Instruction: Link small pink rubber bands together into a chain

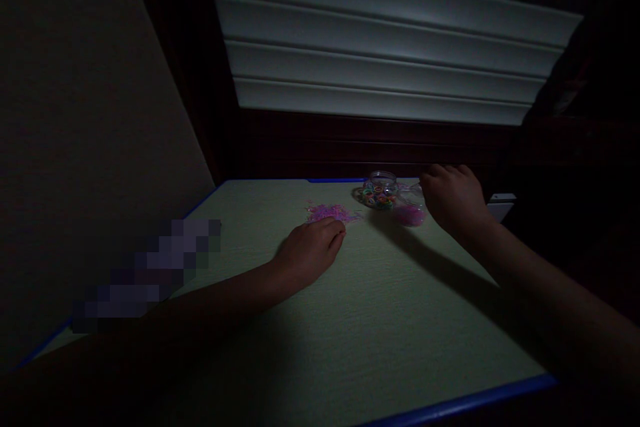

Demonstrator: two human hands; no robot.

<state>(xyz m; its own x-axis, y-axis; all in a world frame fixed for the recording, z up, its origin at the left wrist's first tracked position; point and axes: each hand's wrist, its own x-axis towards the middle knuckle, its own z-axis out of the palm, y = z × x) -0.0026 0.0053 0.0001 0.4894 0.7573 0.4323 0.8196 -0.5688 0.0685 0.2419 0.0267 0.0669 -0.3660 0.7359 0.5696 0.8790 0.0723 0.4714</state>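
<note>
A loose pile of tiny pink and purple pieces [329, 213], which look like small elastic bands, lies on the pale green table [400, 320]. My left hand [313, 250] rests at the near edge of that pile with its fingers curled together; whatever they pinch is hidden or too small to make out. Raised at the table's far right, my right hand [455, 197] is closed on the top of a clear plastic bag [411, 197]. Pink contents [409, 215] sit in the bottom of the bag, close to the tabletop. The fingertips of this hand are partly hidden.
Just left of the bag is a clear jar [383, 180] with multicoloured hair ties [377, 197] showing in it. A pixelated block [150, 273] covers something on the table's left side. Blue edging [460, 405] borders the table, and a slatted panel [390, 47] stands behind.
</note>
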